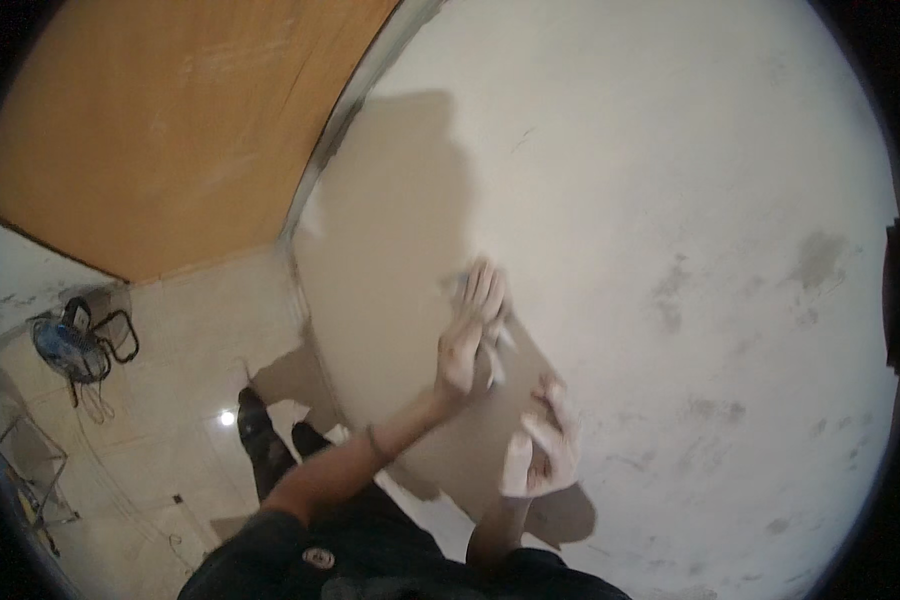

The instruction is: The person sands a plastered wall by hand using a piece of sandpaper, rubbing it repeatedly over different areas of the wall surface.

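Observation:
My left hand [474, 322] is laid flat against a white plastered wall [645, 187], its fingers close together and pointing up. Under its palm is a thin pale sheet [496, 367], whose loose edge sticks out below the fingers; its material cannot be told. A small bluish bit shows beside the fingertips. Lower and to the right, my right hand [544, 446] is close to the same wall with its fingers bent and apart, and nothing can be seen in it. Shadows of my head and arms fall across the wall around both hands.
An orange-brown wooden door or panel [187, 135] meets the wall at upper left. On the tiled floor [195, 322] stand a blue-and-black fan [71, 349] with a cable and, lower left, a thin metal frame [64, 469]. A dark object [894, 296] shows at the right rim.

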{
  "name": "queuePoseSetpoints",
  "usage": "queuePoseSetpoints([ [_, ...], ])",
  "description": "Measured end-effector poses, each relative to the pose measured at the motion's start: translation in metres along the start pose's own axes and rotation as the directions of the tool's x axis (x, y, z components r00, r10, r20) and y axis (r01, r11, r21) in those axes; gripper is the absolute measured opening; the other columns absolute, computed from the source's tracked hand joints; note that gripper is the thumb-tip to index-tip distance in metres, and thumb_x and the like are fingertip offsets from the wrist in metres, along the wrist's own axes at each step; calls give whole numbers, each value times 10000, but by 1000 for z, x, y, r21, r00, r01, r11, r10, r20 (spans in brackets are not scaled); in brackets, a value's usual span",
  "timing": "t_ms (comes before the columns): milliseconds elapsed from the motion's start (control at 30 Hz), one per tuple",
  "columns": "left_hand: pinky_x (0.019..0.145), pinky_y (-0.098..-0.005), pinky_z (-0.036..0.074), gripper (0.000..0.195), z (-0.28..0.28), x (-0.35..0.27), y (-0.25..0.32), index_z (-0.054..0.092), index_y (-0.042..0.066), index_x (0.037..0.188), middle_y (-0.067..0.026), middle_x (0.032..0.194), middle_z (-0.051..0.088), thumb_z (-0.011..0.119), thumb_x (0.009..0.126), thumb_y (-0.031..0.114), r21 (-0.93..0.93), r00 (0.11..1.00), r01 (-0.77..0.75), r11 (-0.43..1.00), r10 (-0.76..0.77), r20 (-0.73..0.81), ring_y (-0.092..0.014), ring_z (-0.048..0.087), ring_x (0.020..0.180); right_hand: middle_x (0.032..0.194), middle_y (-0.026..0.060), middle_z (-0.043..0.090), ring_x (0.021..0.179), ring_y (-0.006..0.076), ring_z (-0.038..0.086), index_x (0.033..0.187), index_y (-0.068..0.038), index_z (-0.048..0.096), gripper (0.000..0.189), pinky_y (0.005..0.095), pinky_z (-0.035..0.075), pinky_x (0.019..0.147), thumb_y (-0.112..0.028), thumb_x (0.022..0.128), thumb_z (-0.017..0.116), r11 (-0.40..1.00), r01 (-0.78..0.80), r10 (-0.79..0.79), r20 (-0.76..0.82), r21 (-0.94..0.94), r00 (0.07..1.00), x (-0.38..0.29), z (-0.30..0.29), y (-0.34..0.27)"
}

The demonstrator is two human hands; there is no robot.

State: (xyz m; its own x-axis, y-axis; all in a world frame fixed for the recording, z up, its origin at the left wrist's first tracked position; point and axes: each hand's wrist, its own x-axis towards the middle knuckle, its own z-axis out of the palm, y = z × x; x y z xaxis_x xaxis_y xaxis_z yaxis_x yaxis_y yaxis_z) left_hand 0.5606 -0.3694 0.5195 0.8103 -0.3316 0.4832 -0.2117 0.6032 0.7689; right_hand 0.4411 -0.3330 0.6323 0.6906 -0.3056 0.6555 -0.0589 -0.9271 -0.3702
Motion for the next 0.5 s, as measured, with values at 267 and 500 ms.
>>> queuePoseSetpoints([
  [267,1165,-412,178,466,-20,80,11,378,3,1435,-164,1521,327,329,1012,191,175,985,162,971,-149,-89,-274,272,1427,1388,332,424,1318,439,417,1097,41,631,281,469,366,1062,-103,856,655,975,-202,207,44,-95,977,37,4,-44],
  [500,1157,-455,219,434,-16,31,-5,433,20,1405,-188,1494,363,374,982,98,140,999,0,990,5,-36,-326,266,1425,1394,333,410,1337,447,385,1126,41,612,297,493,327,1093,-99,866,643,982,-183,187,85,-47,979,53,18,-29],
])
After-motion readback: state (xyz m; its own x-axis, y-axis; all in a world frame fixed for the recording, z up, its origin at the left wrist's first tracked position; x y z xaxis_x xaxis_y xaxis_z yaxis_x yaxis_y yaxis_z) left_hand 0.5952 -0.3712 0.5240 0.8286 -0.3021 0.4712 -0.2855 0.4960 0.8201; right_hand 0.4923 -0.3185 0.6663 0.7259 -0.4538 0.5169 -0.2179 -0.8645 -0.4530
